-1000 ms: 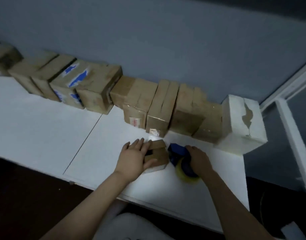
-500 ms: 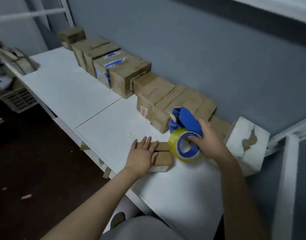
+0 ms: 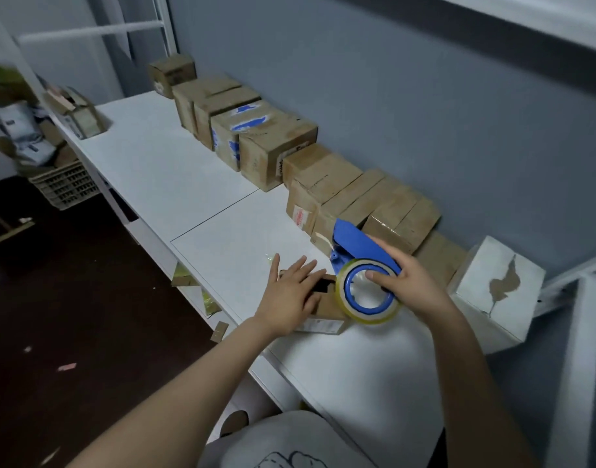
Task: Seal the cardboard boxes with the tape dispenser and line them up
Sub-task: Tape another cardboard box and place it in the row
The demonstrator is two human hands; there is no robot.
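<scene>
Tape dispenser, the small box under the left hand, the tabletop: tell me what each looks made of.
Tape dispenser: smooth blue shell, likely moulded plastic; its roll is glossy yellowish clear film. Small box: matte brown cardboard, with fold edges and a paper label. Tabletop: flat white board, faint sheen, probably laminate; core unseen.

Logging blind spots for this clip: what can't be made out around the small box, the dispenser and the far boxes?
Head view only:
- Small box: the top is covered by the left hand and the tape dispenser, so tape on its flaps cannot be told.
- Tape's free end: hidden behind the dispenser and the right hand.
- Red label: too small to read.
- Open box at far left: blurred.
</scene>
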